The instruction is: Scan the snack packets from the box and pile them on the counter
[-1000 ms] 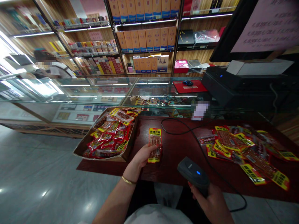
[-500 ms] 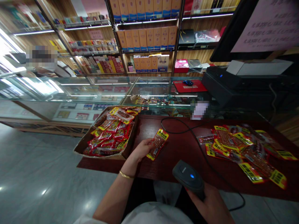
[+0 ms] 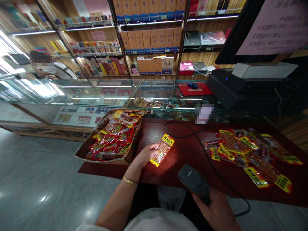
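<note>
Between the thumb and fingers of my left hand [image 3: 144, 156] is a red-and-yellow snack packet [image 3: 163, 150], held just above or against the dark red tabletop [image 3: 154, 128]. Bright light falls on its clear middle. My right hand [image 3: 216, 207] is wrapped round the handle of a black barcode scanner [image 3: 193, 181], whose head points toward that packet. An open cardboard box [image 3: 80, 155] to the left is full of similar packets [image 3: 115, 134]. More packets [image 3: 240, 147] lie in a loose pile on the right of the table.
A black cable [image 3: 207, 154] loops across the table. Behind stands a glass display counter [image 3: 101, 91] with a mouse [image 3: 192, 85] on a red mat [image 3: 185, 89]. A monitor [image 3: 271, 32] rises at the right. Another person [image 3: 53, 69] is behind the counter at far left.
Light from the scanner now shines on the packet in my left hand, and the blue light on the scanner has gone out. Both hands have stayed nearly still.
</note>
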The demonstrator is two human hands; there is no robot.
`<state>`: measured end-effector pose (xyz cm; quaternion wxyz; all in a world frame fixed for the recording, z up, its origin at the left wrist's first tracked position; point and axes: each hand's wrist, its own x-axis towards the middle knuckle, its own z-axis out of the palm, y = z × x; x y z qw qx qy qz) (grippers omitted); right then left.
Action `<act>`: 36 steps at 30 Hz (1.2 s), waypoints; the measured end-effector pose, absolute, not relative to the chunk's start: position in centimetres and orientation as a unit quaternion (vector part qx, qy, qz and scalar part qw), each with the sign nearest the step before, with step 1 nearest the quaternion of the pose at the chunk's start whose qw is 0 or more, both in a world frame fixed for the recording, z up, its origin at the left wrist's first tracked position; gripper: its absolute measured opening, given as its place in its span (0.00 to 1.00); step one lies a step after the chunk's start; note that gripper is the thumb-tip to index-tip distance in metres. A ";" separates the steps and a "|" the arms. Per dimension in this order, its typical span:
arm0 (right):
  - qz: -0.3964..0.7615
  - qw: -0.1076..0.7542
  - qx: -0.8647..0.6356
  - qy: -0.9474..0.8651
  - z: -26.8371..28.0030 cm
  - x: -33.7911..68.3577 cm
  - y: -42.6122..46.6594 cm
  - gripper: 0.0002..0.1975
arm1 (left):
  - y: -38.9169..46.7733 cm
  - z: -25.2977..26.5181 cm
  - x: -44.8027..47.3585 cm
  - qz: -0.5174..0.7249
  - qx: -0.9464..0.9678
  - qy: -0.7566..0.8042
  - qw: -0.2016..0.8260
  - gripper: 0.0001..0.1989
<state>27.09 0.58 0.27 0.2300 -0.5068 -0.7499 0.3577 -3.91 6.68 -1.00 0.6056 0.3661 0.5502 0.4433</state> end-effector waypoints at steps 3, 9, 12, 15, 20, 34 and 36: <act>0.370 0.216 -0.504 -0.750 0.3 26.9 0.6 0.17 | 6.7 -0.9 -3.8 0.445 0.357 0.545 0.615 0.17; 0.376 0.219 -0.520 -0.735 0.4 26.7 0.5 0.16 | 7.1 -0.6 -3.3 0.435 0.348 0.551 0.621 0.16; 0.384 0.223 -0.515 -0.733 0.2 26.4 0.7 0.15 | 7.4 -0.5 -2.8 0.434 0.353 0.547 0.623 0.15; 0.380 0.221 -0.522 -0.731 -0.2 25.9 1.3 0.15 | 7.7 -0.4 -2.3 0.425 0.364 0.546 0.623 0.14; 0.363 0.226 -0.522 -0.738 -0.9 25.4 2.3 0.16 | 8.2 -0.2 -1.3 0.413 0.373 0.541 0.631 0.13; 0.397 0.245 -0.517 -0.718 -0.4 25.9 1.9 0.14 | 10.1 -0.7 1.4 0.423 0.395 0.495 0.648 0.22; 0.397 0.263 -0.533 -0.699 -0.4 27.1 1.1 0.14 | 12.1 -1.0 3.7 0.421 0.428 0.480 0.639 0.21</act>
